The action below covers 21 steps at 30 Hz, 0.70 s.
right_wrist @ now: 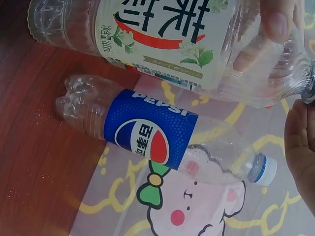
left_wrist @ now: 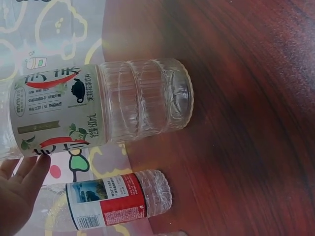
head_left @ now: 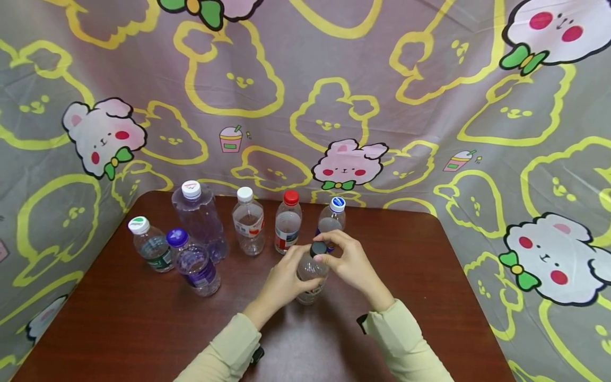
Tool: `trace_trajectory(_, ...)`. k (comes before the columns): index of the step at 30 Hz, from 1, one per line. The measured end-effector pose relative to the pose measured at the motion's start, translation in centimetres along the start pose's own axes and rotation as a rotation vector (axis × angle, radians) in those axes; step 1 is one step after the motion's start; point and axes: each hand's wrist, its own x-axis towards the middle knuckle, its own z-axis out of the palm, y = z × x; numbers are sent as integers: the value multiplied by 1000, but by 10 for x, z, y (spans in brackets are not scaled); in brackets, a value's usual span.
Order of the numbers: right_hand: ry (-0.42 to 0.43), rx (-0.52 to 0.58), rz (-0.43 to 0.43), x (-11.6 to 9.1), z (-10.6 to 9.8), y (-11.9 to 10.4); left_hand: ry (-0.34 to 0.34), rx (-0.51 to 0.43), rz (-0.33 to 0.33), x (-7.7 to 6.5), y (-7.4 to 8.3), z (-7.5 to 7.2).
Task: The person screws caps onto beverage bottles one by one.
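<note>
An empty clear tea bottle (head_left: 311,269) with a pale label (left_wrist: 59,108) stands upright in front of me. My left hand (head_left: 281,278) grips its upper body, fingers on one side and thumb on the other. At the top, my right hand (head_left: 353,265) pinches the dark cap (head_left: 318,248) between thumb and fingers. Just behind the tea bottle is a Pepsi bottle (right_wrist: 152,132) with a blue label and white cap. A red-capped bottle (head_left: 288,225) stands behind and left of my hands; its red label shows in the left wrist view.
A white-capped bottle (head_left: 249,228) stands at the back. Farther left are a large purple-tinted bottle (head_left: 202,217), a purple-capped bottle (head_left: 197,268) and a green-labelled bottle (head_left: 155,246). All stand on the brown table (head_left: 143,329). A patterned curtain (head_left: 296,69) encloses its far side.
</note>
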Motion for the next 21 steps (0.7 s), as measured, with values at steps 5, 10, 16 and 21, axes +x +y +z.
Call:
trace_trajectory(5,33,-36,5,-1,2,-2,8,2,-5,-1,2,-1)
trace_trajectory(10,25,-1,59,1,3,-2,9,4,-11,-1,2,1)
trace_trajectory(16,0,93,131,0,5,1,-10,-22,-23,-5,1,5)
trace_trajectory(21,29,90,93,-6,9,7,-34,-43,-58,-9,1,5)
